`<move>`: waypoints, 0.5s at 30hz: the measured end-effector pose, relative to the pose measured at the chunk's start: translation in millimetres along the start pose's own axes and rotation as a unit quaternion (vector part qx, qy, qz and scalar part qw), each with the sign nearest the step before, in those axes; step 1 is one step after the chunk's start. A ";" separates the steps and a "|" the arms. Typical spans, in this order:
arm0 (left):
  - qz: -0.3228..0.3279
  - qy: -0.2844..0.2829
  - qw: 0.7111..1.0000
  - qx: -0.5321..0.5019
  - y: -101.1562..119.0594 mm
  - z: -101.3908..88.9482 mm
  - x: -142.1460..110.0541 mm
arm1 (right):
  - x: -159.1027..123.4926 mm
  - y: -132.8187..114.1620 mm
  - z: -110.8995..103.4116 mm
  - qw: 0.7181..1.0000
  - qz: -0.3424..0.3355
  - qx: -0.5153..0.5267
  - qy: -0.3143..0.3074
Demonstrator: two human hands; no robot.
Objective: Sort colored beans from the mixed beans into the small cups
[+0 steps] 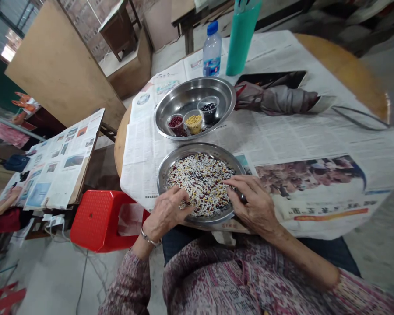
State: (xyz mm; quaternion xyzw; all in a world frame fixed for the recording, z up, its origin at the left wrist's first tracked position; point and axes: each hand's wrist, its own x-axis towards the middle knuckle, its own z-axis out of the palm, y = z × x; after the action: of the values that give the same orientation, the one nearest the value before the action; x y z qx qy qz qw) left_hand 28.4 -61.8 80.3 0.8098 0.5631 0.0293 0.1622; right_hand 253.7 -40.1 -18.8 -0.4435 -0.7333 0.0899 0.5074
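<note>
A steel plate (170, 162) close to me holds a spread of mixed white, red, yellow and dark beans (200, 181). My left hand (166, 213) rests on its near left rim, fingers curled together over the beans in a pinch. My right hand (249, 199) lies on the near right rim, fingers stretched out flat toward the beans. Behind it, a second steel plate (187, 94) carries three small cups: red beans (176, 123), yellow beans (194, 121) and black beans (209, 109).
Newspaper (302, 131) covers the round wooden table (354, 72). A water bottle (212, 50) and a green flask (241, 35) stand at the far side, beside a folded grey umbrella (279, 99). A red plastic stool (100, 218) and a paper-covered board (57, 164) are to the left.
</note>
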 end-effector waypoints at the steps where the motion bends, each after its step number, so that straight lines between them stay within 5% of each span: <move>1: 0.013 -0.048 0.999 -0.003 5.6 0.1 -2.1 | 0.0 0.2 0.0 1.000 -0.002 -0.002 -0.002; 3: 0.047 -0.101 0.994 0.002 13.4 2.6 -0.4 | -0.2 0.5 -0.1 1.000 -0.006 -0.007 -0.003; 5: 0.078 -0.079 0.994 0.007 15.9 7.6 7.7 | -0.5 0.8 -0.1 1.000 -0.010 -0.009 -0.004; 10: 0.082 0.095 0.992 -0.027 3.3 19.9 30.5 | -1.2 2.1 0.6 1.000 -0.014 -0.011 -0.006; 15: 0.060 0.244 0.965 -0.083 -23.9 33.1 17.4 | -3.6 4.8 1.9 1.000 -0.026 -0.015 -0.007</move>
State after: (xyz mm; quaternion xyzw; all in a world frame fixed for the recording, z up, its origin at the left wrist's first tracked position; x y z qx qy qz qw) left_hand 20.8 -45.9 39.6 0.7940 0.5320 0.2817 0.0844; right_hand 255.2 -39.3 -24.9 -0.4308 -0.7495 0.0688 0.4980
